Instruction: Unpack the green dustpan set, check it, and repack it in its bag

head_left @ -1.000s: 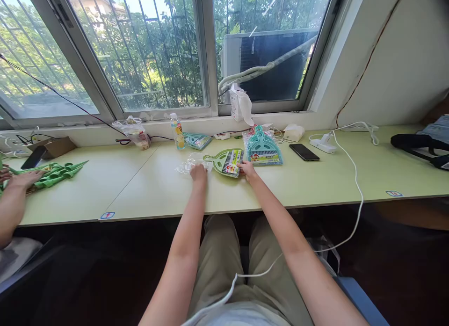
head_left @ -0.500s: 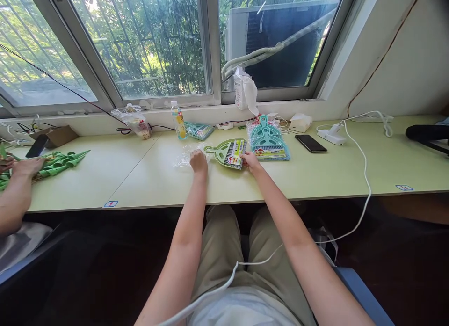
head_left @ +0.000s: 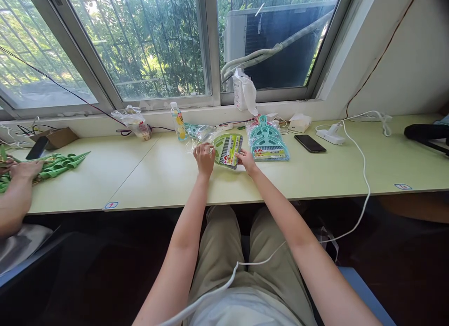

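Observation:
A green dustpan-and-brush set (head_left: 228, 149) with a printed label is tilted up off the pale green table (head_left: 157, 176). My right hand (head_left: 245, 161) grips its lower right edge. My left hand (head_left: 204, 156) pinches a clear plastic bag (head_left: 199, 135) that is lifted beside the set's handle end. A stack of teal dustpan sets in clear bags (head_left: 267, 140) lies just right of my right hand.
A bottle (head_left: 178, 121), a teal packet (head_left: 195, 127), a white carton (head_left: 241, 94), a phone (head_left: 309, 143) and a white cable with power strip (head_left: 363, 148) sit along the back. Another person's hand (head_left: 23, 169) rests on green plastic pieces (head_left: 59, 163) at the far left.
The green dustpan set has been raised from flat to tilted. My left hand has lifted the clear bag off the table and brought it up against the set's handle.

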The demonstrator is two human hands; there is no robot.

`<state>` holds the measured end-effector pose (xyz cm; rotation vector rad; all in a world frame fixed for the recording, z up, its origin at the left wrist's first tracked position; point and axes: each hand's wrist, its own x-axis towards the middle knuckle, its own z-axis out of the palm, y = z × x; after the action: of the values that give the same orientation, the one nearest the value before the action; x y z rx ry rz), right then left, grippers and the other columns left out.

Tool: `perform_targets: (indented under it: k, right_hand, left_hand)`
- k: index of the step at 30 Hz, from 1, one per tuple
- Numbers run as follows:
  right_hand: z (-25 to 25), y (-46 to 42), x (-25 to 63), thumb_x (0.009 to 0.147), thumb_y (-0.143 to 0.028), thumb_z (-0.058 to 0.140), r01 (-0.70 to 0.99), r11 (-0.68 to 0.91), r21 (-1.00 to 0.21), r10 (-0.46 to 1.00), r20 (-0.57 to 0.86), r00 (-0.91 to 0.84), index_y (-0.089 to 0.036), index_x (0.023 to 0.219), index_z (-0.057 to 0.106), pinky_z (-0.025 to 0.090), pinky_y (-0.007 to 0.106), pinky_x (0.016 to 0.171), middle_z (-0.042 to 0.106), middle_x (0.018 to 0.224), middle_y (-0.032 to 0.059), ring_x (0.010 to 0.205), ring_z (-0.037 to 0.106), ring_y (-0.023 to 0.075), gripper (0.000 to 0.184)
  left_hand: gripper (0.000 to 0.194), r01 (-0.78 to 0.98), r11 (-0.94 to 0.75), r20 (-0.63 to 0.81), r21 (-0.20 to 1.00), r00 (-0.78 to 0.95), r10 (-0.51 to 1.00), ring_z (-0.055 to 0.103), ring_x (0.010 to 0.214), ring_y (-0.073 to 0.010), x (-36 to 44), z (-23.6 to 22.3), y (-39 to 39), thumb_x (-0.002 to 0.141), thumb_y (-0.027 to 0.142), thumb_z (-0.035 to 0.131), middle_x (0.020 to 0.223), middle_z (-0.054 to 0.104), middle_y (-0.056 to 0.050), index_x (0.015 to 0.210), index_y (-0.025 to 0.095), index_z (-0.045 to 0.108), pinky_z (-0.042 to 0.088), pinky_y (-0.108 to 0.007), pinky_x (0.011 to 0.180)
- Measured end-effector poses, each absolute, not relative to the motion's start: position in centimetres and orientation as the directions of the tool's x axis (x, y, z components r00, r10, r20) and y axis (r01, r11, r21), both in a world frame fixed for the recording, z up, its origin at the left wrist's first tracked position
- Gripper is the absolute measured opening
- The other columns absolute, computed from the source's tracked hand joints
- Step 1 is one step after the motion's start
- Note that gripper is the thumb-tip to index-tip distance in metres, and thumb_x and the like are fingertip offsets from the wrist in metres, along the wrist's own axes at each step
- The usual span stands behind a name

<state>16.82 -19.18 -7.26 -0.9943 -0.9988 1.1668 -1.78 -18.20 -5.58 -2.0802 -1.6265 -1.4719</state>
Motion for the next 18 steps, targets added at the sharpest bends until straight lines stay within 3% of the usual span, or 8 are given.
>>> perform_targets:
  k: [3, 5, 6, 8, 10, 14, 18]
  right_hand:
    - [-7.4, -18.8, 17.2, 0.079, -0.024, 0.070, -0.299, 0.170, -0.939, 0.974, 0.116, 0.193, -0.018, 0.095, 0.062, 0.062, 0.030, 0.065, 0.076, 0.085, 0.0030, 0.067, 0.071, 0.0151, 0.019]
    - [-7.5, -18.6, 17.4, 0.079, -0.025, 0.070, -0.327, 0.183, -0.927, 0.968, 0.111, 0.226, -0.019, 0.095, 0.061, 0.063, 0.033, 0.071, 0.076, 0.085, 0.0032, 0.071, 0.072, 0.0167, 0.019]
    - [-7.5, -18.6, 17.5, 0.078, -0.026, 0.070, -0.334, 0.184, -0.924, 0.967, 0.109, 0.232, -0.019, 0.095, 0.061, 0.063, 0.034, 0.073, 0.076, 0.085, 0.0033, 0.072, 0.073, 0.0174, 0.020]
    - [-7.4, -18.6, 17.4, 0.077, -0.027, 0.072, -0.335, 0.191, -0.923, 0.968, 0.119, 0.223, -0.019, 0.096, 0.061, 0.063, 0.035, 0.074, 0.076, 0.086, 0.0037, 0.075, 0.073, 0.0180, 0.023]
    - [-7.3, -18.7, 17.1, 0.076, -0.028, 0.073, -0.326, 0.198, -0.924, 0.971, 0.139, 0.197, -0.019, 0.098, 0.062, 0.062, 0.033, 0.072, 0.076, 0.088, 0.0039, 0.075, 0.072, 0.0176, 0.026]
    - [-7.1, -19.2, 16.5, 0.076, -0.027, 0.072, -0.312, 0.205, -0.928, 0.973, 0.159, 0.167, -0.018, 0.099, 0.062, 0.061, 0.029, 0.068, 0.076, 0.090, 0.0039, 0.074, 0.071, 0.0161, 0.027]
    - [-6.9, -19.3, 16.2, 0.077, -0.029, 0.071, -0.296, 0.216, -0.931, 0.960, 0.146, 0.240, -0.019, 0.099, 0.060, 0.061, 0.029, 0.073, 0.075, 0.093, 0.0039, 0.079, 0.071, 0.0155, 0.027]
  left_hand:
    - [0.060, 0.676, -0.349, 0.717, 0.649, -0.391, 0.577, 0.023, 0.150, -0.0288, -1.7, -5.0, -18.4, 0.088, 0.047, 0.062, 0.158, 0.034, -0.014, 0.140, 0.022, 0.046, 0.012, -0.050, 0.124]
    - [0.083, 0.437, -0.320, 0.537, 0.841, -0.596, 0.596, 0.018, 0.153, -0.0279, -2.2, -4.7, -18.0, 0.084, 0.050, 0.067, 0.162, 0.023, -0.016, 0.151, 0.021, 0.029, 0.017, -0.049, 0.123]
    - [0.084, 0.262, -0.316, 0.410, 0.912, -0.612, 0.676, 0.023, 0.151, -0.0267, -2.5, -4.6, -17.7, 0.085, 0.051, 0.066, 0.162, 0.024, -0.017, 0.152, 0.021, 0.025, 0.024, -0.046, 0.122]
    - [0.071, -0.120, -0.255, 0.184, 0.959, -0.420, 0.889, 0.043, 0.142, -0.0239, -2.9, -4.6, -16.9, 0.091, 0.051, 0.056, 0.155, 0.038, -0.017, 0.150, 0.022, 0.029, 0.038, -0.041, 0.114]
    - [0.053, -0.366, -0.138, 0.098, 0.920, -0.125, 0.987, 0.060, 0.125, -0.0207, -2.9, -4.7, -16.2, 0.096, 0.046, 0.048, 0.141, 0.055, -0.014, 0.142, 0.021, 0.043, 0.048, -0.036, 0.105]
    - [0.033, -0.415, -0.046, 0.106, 0.909, 0.123, 0.987, 0.070, 0.096, -0.0161, -2.0, -5.4, -16.0, 0.090, 0.033, 0.059, 0.114, 0.070, -0.008, 0.120, 0.018, 0.060, 0.054, -0.031, 0.093]
    - [0.038, -0.368, 0.024, 0.093, 0.930, 0.297, 0.950, 0.071, 0.088, -0.0159, -0.9, -5.9, -16.9, 0.086, 0.032, 0.067, 0.105, 0.073, -0.005, 0.120, 0.019, 0.060, 0.054, -0.035, 0.093]
